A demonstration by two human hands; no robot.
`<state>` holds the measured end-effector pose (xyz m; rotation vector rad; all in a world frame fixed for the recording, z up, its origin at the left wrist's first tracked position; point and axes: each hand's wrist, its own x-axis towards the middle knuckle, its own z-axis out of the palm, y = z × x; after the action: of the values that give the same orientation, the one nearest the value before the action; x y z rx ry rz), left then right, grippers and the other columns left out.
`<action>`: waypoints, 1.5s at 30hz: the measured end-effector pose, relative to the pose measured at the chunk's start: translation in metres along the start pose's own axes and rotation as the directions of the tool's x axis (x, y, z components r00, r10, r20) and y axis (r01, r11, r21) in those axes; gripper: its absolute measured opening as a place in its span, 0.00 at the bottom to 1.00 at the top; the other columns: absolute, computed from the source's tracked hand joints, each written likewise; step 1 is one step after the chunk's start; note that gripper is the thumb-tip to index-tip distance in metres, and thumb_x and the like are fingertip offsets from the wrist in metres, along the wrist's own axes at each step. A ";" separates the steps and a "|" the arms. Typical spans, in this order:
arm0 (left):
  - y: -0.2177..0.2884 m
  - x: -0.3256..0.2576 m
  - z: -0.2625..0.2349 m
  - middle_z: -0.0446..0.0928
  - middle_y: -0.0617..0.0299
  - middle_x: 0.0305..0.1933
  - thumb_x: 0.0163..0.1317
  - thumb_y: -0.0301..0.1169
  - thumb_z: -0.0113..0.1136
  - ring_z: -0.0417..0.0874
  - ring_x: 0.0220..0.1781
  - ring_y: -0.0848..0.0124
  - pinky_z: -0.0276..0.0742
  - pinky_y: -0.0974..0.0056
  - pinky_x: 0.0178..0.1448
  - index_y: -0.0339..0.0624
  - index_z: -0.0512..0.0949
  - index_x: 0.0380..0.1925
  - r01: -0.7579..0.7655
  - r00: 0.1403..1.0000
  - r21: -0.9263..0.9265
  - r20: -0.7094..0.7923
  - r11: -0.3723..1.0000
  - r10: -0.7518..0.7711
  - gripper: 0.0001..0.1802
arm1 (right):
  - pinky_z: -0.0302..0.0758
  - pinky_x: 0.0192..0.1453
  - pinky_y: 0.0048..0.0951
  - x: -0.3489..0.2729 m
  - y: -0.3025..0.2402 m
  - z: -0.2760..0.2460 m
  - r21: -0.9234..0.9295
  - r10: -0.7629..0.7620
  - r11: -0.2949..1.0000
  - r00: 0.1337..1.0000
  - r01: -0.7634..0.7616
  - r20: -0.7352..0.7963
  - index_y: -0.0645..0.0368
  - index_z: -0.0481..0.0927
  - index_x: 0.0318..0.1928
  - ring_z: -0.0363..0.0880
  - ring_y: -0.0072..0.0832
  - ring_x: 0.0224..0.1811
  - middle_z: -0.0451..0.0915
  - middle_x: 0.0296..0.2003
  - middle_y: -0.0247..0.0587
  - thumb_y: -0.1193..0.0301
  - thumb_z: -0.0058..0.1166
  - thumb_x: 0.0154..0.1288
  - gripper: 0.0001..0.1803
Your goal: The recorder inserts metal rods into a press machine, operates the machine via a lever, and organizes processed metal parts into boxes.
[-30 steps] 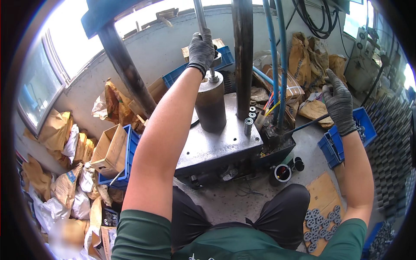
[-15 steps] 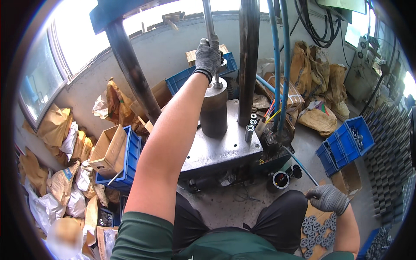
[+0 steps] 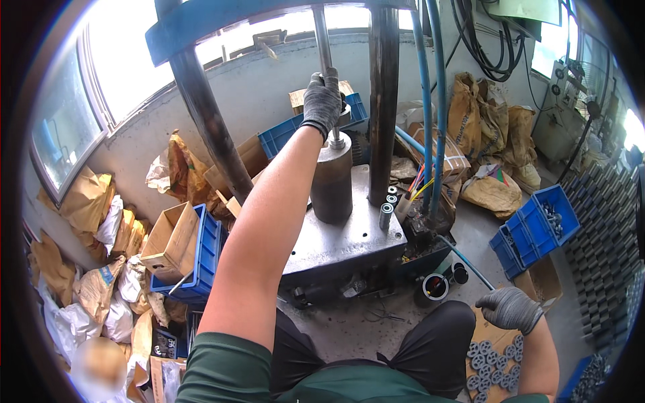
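My left hand (image 3: 322, 102), in a grey knit glove, is raised at arm's length and closed around the upright metal rod (image 3: 322, 37) of the press. A silver collar (image 3: 345, 115) shows beside its fingers, partly hidden by the glove. Beneath it, a narrow stem enters the top of a thick dark metal cylinder (image 3: 333, 185) standing on the steel press table (image 3: 322, 248). Low at the right, my right hand (image 3: 514, 309), gloved alike, is closed on the end of a thin blue lever (image 3: 468, 264) that slants down from the machine.
Dark columns (image 3: 383, 101) flank the cylinder under a blue crossbeam (image 3: 255, 17). Small ringed metal parts (image 3: 386, 215) stand at the table's right corner. Spoked grey wheels (image 3: 494, 363) lie on cardboard by my right forearm. Blue crates (image 3: 545, 218) and paper sacks (image 3: 101, 289) stand around.
The whole scene sits slightly lower in the picture, with more of the crossbeam showing. Both hands keep their holds, with little visible movement.
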<state>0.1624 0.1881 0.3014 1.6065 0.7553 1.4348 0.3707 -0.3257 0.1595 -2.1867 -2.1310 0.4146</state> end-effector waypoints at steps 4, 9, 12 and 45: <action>-0.005 0.001 0.000 0.76 0.59 0.22 0.79 0.59 0.50 0.81 0.20 0.70 0.80 0.62 0.26 0.38 0.72 0.43 -0.021 1.000 0.005 0.006 1.000 0.021 0.30 | 0.84 0.48 0.45 0.003 0.003 -0.002 0.024 -0.049 0.998 0.994 0.052 -0.097 0.55 0.90 0.45 0.87 0.50 0.40 0.88 0.38 0.50 0.70 0.62 0.61 0.12; 0.001 -0.006 -0.001 0.76 0.60 0.22 0.79 0.58 0.50 0.81 0.21 0.70 0.80 0.62 0.26 0.38 0.72 0.43 0.012 1.000 0.002 -0.002 1.000 -0.012 0.30 | 0.84 0.47 0.45 0.010 -0.007 -0.014 0.135 0.087 0.989 0.969 -0.056 -0.232 0.56 0.89 0.45 0.87 0.50 0.40 0.88 0.37 0.50 0.69 0.62 0.62 0.12; 0.000 -0.006 0.000 0.76 0.60 0.22 0.79 0.58 0.50 0.81 0.21 0.70 0.81 0.62 0.27 0.38 0.72 0.43 0.006 1.000 -0.001 0.003 1.000 -0.006 0.29 | 0.84 0.48 0.45 0.004 -0.003 -0.010 0.128 0.036 0.992 0.978 -0.010 -0.204 0.56 0.89 0.45 0.87 0.50 0.41 0.88 0.38 0.50 0.69 0.62 0.61 0.12; -0.010 0.000 0.000 0.81 0.55 0.27 0.78 0.62 0.48 0.86 0.25 0.68 0.85 0.61 0.32 0.35 0.75 0.47 -0.003 1.000 0.045 -0.015 0.999 0.003 0.34 | 0.84 0.54 0.43 0.007 -0.006 -0.018 0.298 0.140 0.947 0.989 -0.118 -0.054 0.58 0.89 0.47 0.87 0.49 0.46 0.89 0.42 0.50 0.71 0.60 0.63 0.14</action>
<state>0.1635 0.1931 0.2926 1.6328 0.7991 1.4429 0.3686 -0.3155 0.1771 -2.1380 -1.7626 0.6059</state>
